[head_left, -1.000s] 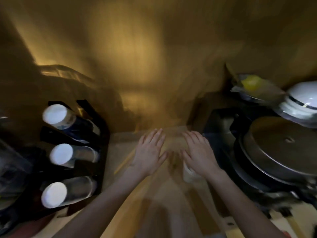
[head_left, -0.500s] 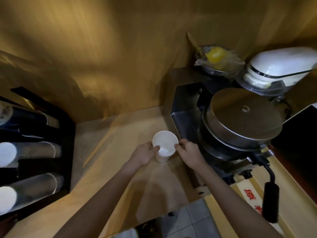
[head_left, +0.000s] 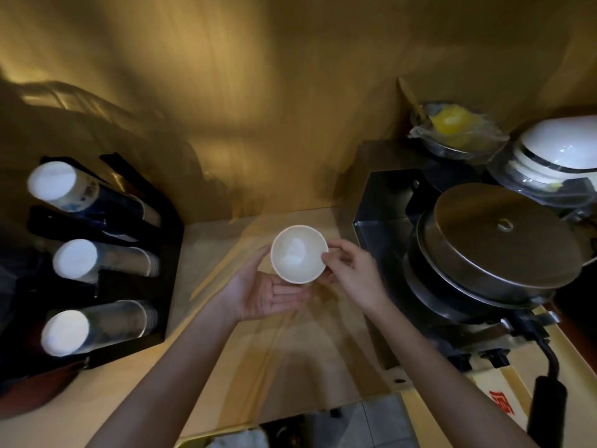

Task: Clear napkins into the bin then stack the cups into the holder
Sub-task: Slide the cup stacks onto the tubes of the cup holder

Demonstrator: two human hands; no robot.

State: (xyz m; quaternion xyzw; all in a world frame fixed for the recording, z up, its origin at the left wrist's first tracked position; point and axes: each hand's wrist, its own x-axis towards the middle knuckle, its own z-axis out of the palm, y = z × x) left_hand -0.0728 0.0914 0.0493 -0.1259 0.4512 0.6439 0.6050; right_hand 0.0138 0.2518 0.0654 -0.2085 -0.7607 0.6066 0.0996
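A white paper cup (head_left: 298, 253) is lifted above the wooden counter (head_left: 245, 357), its open mouth facing me. My right hand (head_left: 353, 274) pinches its right rim and side. My left hand (head_left: 265, 294) lies palm up under and beside the cup, fingers spread, touching its lower left side. The black cup holder (head_left: 106, 273) stands at the left with three lying rows of stacked cups, their white bottoms (head_left: 76, 260) toward me. No napkins are in view.
A steel machine with a round lid (head_left: 504, 240) and a black handle (head_left: 547, 402) fills the right. Behind it are a bowl with something yellow under plastic (head_left: 455, 130) and a white domed appliance (head_left: 562, 153). The counter's front edge drops to tiled floor (head_left: 365, 425).
Both hands went from flat on the counter to the cup, then lifted it off the counter. My left hand has turned palm up beneath it. The camera view has shifted.
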